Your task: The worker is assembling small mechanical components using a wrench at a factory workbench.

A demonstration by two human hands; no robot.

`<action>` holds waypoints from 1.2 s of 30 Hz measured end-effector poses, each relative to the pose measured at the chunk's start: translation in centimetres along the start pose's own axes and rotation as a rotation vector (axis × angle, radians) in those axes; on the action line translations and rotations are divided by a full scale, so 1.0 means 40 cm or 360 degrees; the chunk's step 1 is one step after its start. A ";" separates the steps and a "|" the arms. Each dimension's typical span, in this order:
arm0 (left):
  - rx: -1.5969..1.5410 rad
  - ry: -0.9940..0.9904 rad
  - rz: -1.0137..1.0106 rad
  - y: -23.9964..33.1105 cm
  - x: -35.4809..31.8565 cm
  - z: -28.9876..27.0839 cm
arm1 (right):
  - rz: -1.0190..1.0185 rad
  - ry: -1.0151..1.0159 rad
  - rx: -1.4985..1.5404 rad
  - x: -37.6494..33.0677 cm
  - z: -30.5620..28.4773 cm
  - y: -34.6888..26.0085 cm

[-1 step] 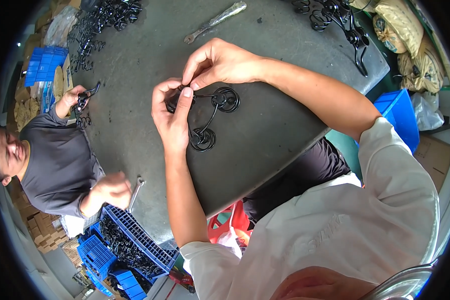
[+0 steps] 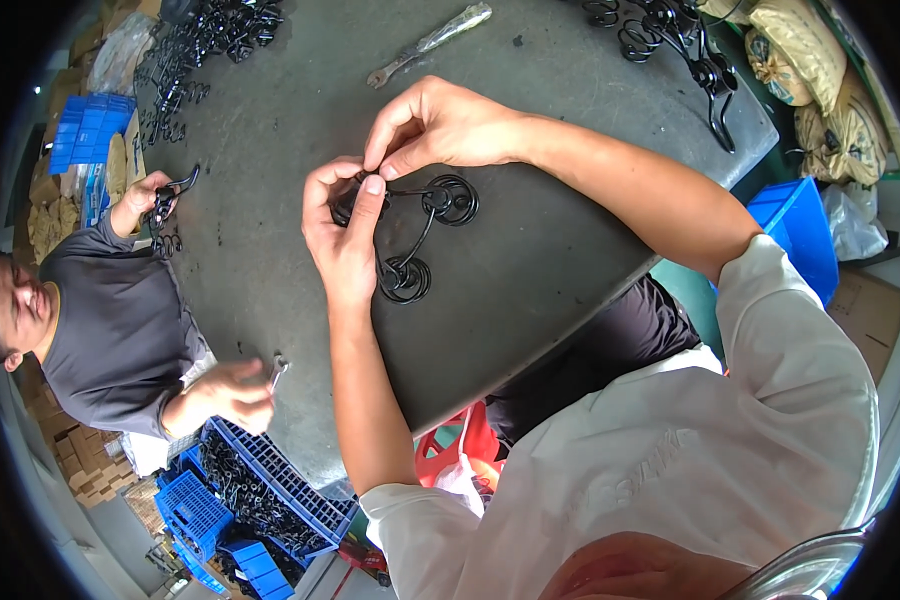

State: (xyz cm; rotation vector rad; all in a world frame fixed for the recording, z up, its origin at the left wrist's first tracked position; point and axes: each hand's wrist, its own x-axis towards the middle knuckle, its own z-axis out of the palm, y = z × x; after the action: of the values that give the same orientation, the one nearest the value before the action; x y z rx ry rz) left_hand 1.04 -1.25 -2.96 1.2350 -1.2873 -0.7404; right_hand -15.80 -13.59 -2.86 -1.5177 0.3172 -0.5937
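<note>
The left hand (image 2: 342,235) is curled with its thumb and fingers closed on a shiny black metal part with thin rods and round coils (image 2: 407,240), hiding one end of it. The right hand (image 2: 435,128) comes in from the right, its thumb and pointing finger bent close together, just beside the left fingertips; I cannot tell if they have hold of the part too. The part sits low over the big dark grey table (image 2: 540,270), with one coil to the right of the left hand and another nearer the person. Farther off lies a metal wrench partly in clear wrap (image 2: 430,45). A heap of black metal coils (image 2: 232,28) is far left, and more black coiled parts (image 2: 670,38) sit far right. On the left, another person in a dark grey shirt (image 2: 120,310) has a black part in one hand (image 2: 142,198); the other hand (image 2: 232,395) is blurry, by a silver wrench (image 2: 280,368). Near left is a blue plastic crate (image 2: 295,483) full of small dark bits. A blue plastic bin (image 2: 805,235) and tan sacks (image 2: 810,55) stand right.
</note>
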 end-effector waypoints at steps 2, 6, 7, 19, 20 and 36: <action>-0.0049 0.0013 -0.0013 0.000 0.003 0.001 | 0.0026 -0.0059 0.0051 -0.001 -0.016 -0.007; 0.0077 0.0020 -0.0014 -0.004 0.004 -0.005 | -0.0084 -0.0041 -0.0461 0.000 -0.070 -0.057; 0.0048 0.0029 -0.0021 -0.004 0.003 -0.004 | -0.0116 0.0092 -0.0772 -0.004 -0.092 -0.074; 0.0088 0.0028 -0.0047 0.003 -0.004 -0.005 | 0.0192 -0.0226 -0.1711 -0.041 -0.136 -0.119; 0.0083 0.0024 -0.0050 0.003 -0.003 -0.004 | 0.0193 -0.0223 -0.1712 -0.039 -0.127 -0.120; 0.0056 0.0032 0.0005 0.006 0.003 -0.001 | 0.0034 -0.0043 -0.0181 0.007 -0.019 -0.013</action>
State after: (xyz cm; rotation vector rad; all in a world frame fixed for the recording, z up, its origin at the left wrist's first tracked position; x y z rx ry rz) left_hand 1.05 -1.30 -2.68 1.2654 -1.2908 -0.7040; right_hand -16.08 -14.36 -2.35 -1.6280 0.3511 -0.5455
